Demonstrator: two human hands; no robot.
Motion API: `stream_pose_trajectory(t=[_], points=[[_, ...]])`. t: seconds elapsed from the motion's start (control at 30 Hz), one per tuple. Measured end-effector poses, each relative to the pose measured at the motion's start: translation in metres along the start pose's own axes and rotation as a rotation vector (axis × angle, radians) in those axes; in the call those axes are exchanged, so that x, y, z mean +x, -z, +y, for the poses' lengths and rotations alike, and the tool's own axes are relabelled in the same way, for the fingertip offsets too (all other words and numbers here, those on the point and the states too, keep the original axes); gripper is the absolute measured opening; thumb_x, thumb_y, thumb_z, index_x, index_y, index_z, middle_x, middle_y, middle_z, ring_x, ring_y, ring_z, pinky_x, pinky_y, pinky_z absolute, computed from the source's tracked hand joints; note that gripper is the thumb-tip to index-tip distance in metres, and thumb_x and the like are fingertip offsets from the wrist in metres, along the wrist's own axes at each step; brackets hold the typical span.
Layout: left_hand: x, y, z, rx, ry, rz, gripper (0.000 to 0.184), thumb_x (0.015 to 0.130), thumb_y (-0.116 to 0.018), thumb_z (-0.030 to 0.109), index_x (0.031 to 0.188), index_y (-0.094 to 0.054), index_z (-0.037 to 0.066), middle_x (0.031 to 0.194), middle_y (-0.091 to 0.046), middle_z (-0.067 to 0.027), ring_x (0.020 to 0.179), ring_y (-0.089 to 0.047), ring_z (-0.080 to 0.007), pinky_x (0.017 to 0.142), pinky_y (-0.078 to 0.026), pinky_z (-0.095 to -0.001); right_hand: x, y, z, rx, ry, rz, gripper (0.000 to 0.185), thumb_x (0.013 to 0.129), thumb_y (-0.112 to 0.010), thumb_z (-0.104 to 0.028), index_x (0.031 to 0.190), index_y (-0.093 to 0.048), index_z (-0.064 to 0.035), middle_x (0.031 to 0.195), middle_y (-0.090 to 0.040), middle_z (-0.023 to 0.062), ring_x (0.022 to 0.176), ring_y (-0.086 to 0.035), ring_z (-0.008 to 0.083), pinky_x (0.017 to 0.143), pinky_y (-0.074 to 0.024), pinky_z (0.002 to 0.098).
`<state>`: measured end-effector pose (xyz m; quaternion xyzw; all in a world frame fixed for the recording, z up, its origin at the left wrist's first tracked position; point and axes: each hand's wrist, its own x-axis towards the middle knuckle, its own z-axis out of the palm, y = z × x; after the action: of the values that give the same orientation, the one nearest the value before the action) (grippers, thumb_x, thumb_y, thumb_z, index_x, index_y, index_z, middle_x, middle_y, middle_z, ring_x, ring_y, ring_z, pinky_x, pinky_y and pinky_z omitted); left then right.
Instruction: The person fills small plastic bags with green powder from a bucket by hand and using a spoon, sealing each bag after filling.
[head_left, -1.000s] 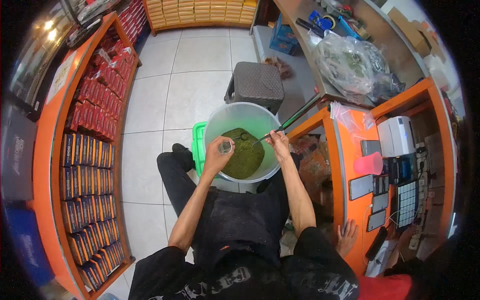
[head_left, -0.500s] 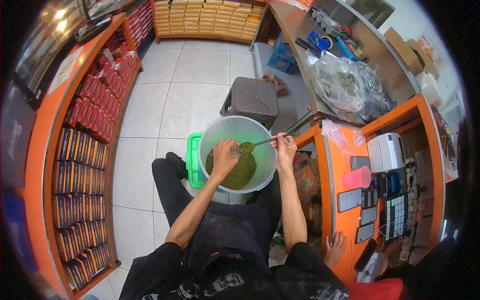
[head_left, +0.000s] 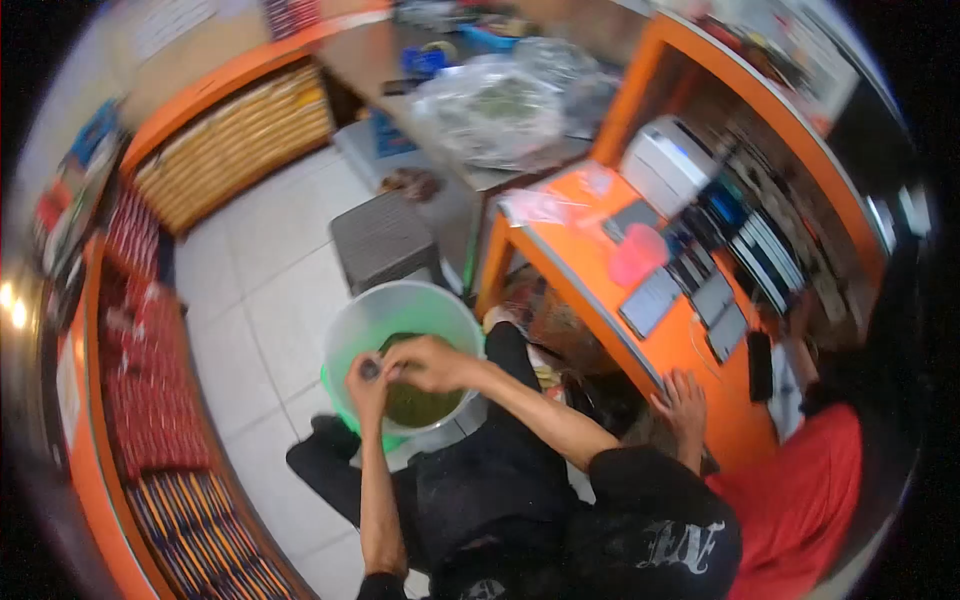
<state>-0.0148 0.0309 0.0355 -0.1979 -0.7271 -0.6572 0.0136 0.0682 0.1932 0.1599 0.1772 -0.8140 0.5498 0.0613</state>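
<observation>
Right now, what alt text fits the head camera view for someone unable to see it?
A left hand, holding a small object, and a right hand are close together over a pale tub of green material. A stool stands beyond; a pink cup sits on an orange desk.

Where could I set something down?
Widest: the tiled floor between the red packs and the bucket. Smaller: orange desk between another person's hand and a black object. Crowded: around the phones and pink cup, and at the bucket, beneath left hand and right hand.
</observation>
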Motion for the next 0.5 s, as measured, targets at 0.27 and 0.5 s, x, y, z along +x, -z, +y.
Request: stream_pose_trajectory(t=[0.27,0.5], points=[[-0.006,0.025,-0.041,0.145,0.078,-0.047,0.019,0.081,-0.071,-0.004,0.099,-0.064,-0.002,0.088,-0.064,-0.0035,0.084,-0.060,-0.0138,0.077,-0.049,-0.0280,-0.022,0.018,-0.003,-0.203,-0.298,0.373,0.027,0.092,-0.065,-0.011,0.118,-0.062,-0.0050,0.118,-0.066,0.0144,0.110,-0.063,0.0305,0.091,-0.0487,0.0410],[-0.012,0.019,-0.008,-0.002,0.224,-0.381,0.024,0.080,-0.070,-0.007,0.103,-0.066,-0.002,0.094,-0.067,-0.0048,0.090,-0.060,-0.0130,0.080,-0.048,-0.0277,-0.036,-0.026,0.041,-0.547,-0.012,0.071,0.045,0.083,-0.072,-0.014,0.127,-0.062,-0.0148,0.142,-0.047,0.0126,0.126,-0.047,0.0332,0.099,-0.0396,0.0462]])
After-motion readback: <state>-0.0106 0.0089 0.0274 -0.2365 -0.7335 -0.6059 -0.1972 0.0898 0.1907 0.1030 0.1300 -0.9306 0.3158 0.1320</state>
